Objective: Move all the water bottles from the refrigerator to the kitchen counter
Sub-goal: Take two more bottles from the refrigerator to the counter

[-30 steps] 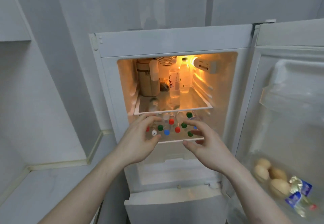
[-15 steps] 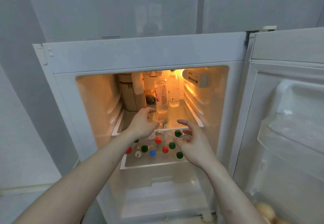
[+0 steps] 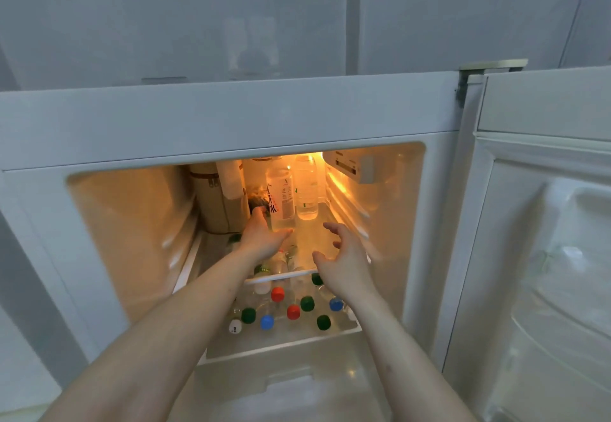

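head view, close, facing refrigerator [image 3: 231,117] interior

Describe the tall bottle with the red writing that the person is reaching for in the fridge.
The labelled bottle stands upright on the upper shelf, in front of the glowing lamp. It looks like clear plastic holding clear liquid, with a pale label bearing red and dark characters. Its top is hidden behind the fridge frame. The left hand touches its lower left side; the right hand is apart, open. A second clear bottle stands just right.
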